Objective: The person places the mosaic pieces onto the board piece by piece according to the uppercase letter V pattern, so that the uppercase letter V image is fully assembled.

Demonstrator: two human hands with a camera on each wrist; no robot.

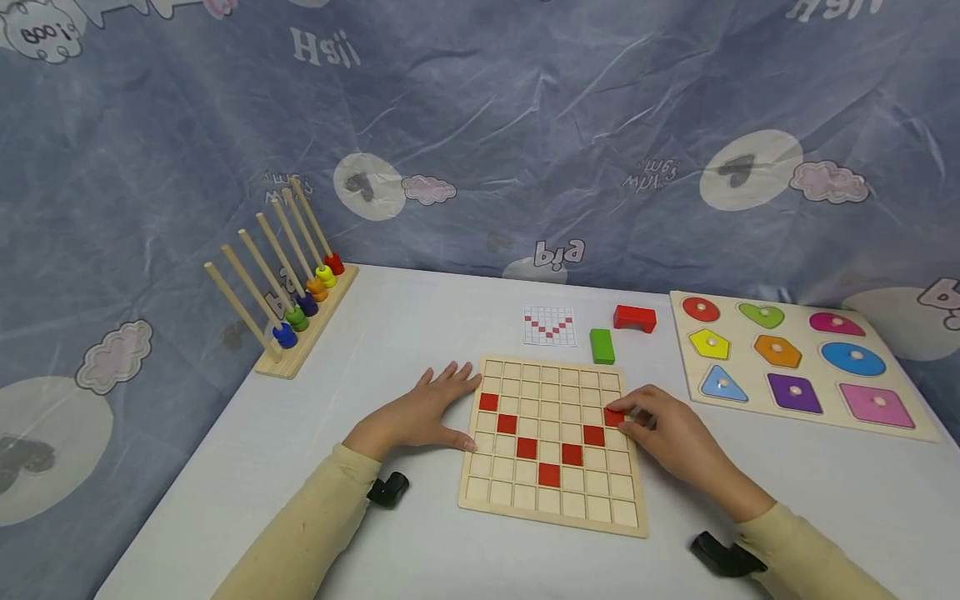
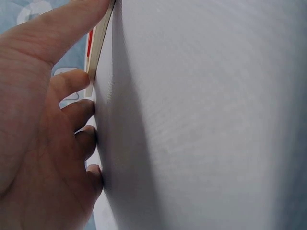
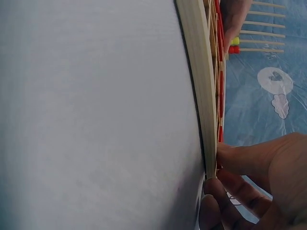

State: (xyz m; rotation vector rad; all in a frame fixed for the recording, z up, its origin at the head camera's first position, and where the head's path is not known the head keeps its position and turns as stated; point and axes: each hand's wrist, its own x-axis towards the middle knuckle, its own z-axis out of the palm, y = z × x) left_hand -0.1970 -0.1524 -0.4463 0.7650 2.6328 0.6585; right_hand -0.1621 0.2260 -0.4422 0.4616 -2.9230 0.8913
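1. Head view: square wooden grid board [image 1: 553,442] lies near the front edge of the white bench [image 1: 420,333]. Left hand [image 1: 420,412] rests flat with straight fingers against the board's left edge, apparently steadying it. Right hand [image 1: 663,429] pinches a red square tile [image 1: 613,417] at the board's right side, in line with the red V. A printed pattern card [image 1: 550,325] lies behind.
2. Left wrist view: fingertips [image 2: 72,81] touch the board's edge.
3. Right wrist view: fingers [image 3: 240,160] curl at the board's rim.

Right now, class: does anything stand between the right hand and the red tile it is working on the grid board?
Nothing visible does. The right hand already has its fingertips on the red tile near the right edge of the grid board. The left hand rests flat at the board's left edge, apart from the tile.
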